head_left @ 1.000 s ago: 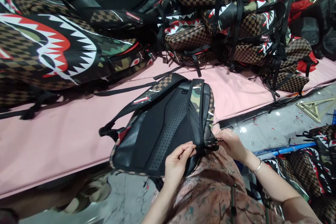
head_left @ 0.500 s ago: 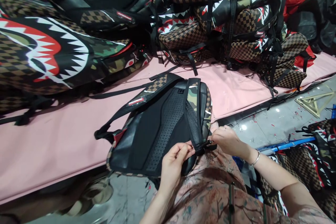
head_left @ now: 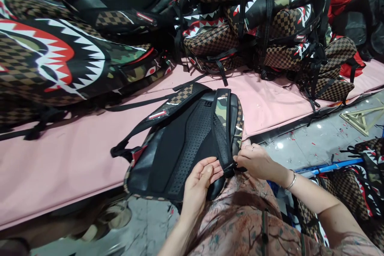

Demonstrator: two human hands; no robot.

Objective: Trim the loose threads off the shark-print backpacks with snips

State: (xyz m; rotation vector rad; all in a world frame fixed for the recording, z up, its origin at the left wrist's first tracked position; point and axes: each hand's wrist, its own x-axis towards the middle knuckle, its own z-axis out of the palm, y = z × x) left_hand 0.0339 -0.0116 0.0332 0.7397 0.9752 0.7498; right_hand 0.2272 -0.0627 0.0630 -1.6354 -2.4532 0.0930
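Note:
A black backpack [head_left: 192, 140] lies back-side up on the pink-covered table [head_left: 75, 164], its lower end at the person's lap. Checkered and camouflage patches show on its two shoulder straps [head_left: 221, 112]. My right hand [head_left: 255, 162] pinches the black webbing at the buckle [head_left: 230, 167] of the nearer strap. Just left of that buckle is my left hand [head_left: 202, 176], palm up with curled fingers; its fingertips reach under the strap's lower end, and whether they grip it is hidden.
Large shark-mouth backpacks [head_left: 57, 60] are piled at the back left. More checkered bags [head_left: 210, 38] stand along the table's back. At the lower right, several bags [head_left: 339, 184] lie beside a blue bar [head_left: 336, 165]. A triangular frame [head_left: 361, 118] is on the floor.
My right hand has moved slightly left and down, closer to the buckle. The fingers of my left hand have opened a little. The whole view has shifted slightly.

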